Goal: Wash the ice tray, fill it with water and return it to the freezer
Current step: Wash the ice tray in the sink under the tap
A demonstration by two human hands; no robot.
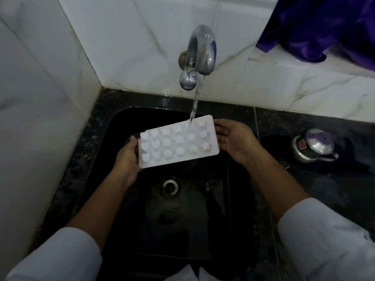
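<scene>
Your left hand (126,157) hides its fingers under the tray (178,141). The purple cloth (316,27) is cut off by the top and right edges. The red label (301,145) on the pot (316,147) is too small to read.

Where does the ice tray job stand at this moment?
Done: the ice tray is out, over the sink, with the tap running. In hand: the left hand grips one end, the open right hand supports the other, and water hits its far edge. Washing or filling is unclear. Left: the freezer return.
</scene>
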